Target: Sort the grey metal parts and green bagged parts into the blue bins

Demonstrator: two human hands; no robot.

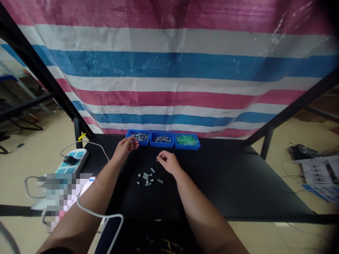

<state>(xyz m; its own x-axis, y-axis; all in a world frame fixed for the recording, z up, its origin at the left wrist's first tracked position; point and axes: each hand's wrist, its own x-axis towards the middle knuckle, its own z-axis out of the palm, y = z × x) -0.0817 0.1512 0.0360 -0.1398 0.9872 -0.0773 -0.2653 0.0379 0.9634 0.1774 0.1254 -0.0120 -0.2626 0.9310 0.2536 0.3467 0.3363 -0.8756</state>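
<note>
A person's right hand (pixel 168 163) pinches a small metal part (pixel 157 160), best held lightly; the left hand (pixel 124 149), fingers loosely apart, hovers at a blue bin (pixel 144 143).

2 bare forearms (pixel 102 187) — a black sleeve edge (pixel 56 251) on the left.

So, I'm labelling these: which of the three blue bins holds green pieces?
The rightmost bin: its contents look green, while the left bin and middle bin hold grey, metallic-looking parts.
</note>
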